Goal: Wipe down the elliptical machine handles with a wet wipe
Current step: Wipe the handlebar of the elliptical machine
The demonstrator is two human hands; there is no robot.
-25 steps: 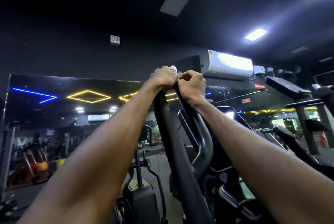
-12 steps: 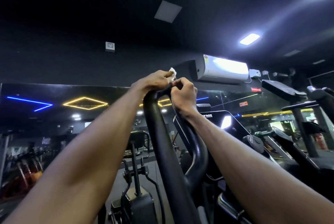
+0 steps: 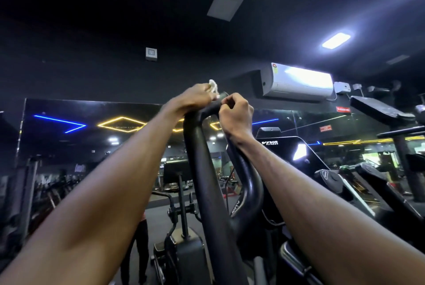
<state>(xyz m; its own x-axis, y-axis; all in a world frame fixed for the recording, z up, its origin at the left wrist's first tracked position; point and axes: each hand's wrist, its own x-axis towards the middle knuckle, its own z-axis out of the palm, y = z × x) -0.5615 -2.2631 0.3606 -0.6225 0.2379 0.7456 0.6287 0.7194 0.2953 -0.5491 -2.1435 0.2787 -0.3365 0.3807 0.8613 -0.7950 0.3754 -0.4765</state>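
Mirror wall (image 3: 69,137) far left, reflecting blue and yellow neon lines and dim gym gear. Left hand (image 3: 195,98) at top of the black elliptical handle (image 3: 202,169), fingers curled over the handle's upper bend with the white wet wipe (image 3: 213,86) bunched in them; a bit of wipe sticks up above the knuckles, pressed near the handle tip. Handle runs up from bottom center between both forearms, bending right at the top. Right hand (image 3: 236,114) just beside the left, touching the same handle end, fingers curled tight and pinching at the tip; cannot tell if it also pinches a corner of the wipe. Second curved handle bar (image 3: 250,183) sits under the right wrist, just right of the main one. Console (image 3: 285,146) with "VIVA" lettering behind the right forearm. White air conditioner (image 3: 299,82) on the wall upper right, ceiling light (image 3: 336,40) above it. More machines (image 3: 391,169) along the right edge.
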